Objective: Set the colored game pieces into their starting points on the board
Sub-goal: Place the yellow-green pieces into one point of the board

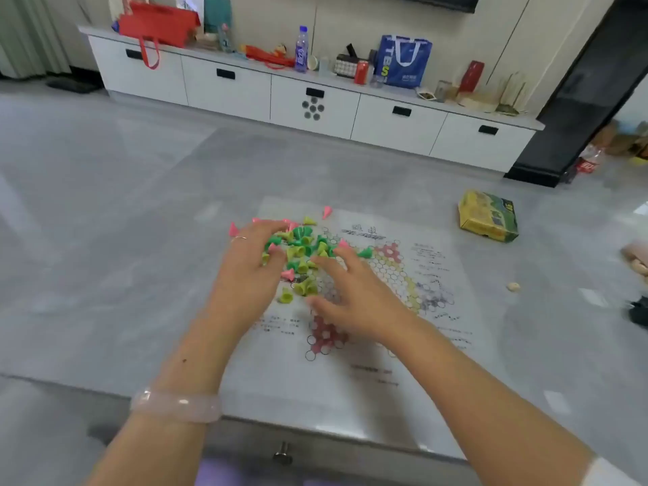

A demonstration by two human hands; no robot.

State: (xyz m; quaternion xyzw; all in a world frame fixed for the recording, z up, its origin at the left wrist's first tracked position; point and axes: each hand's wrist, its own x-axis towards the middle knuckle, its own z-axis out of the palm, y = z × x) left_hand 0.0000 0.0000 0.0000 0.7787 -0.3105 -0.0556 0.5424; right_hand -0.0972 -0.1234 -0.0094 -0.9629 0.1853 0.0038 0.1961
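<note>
- Game pieces (301,256) heaped loose on board (438,275); none seated.
- Our left hand (250,271) and right hand (354,296) spread open over pile, gripping nothing.

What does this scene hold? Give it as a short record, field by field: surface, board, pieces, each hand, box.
surface: grey table
board: paper sheet with a printed star of hexagons, lying flat on the table
pieces: pink, green and yellow cones heaped loose on the sheet's far left part, none set in place yet
left hand: fingers spread over the heap's left side, ring on one finger
right hand: fingers spread, reaching into the heap
box: yellow-green, on the table right of the sheet
</note>
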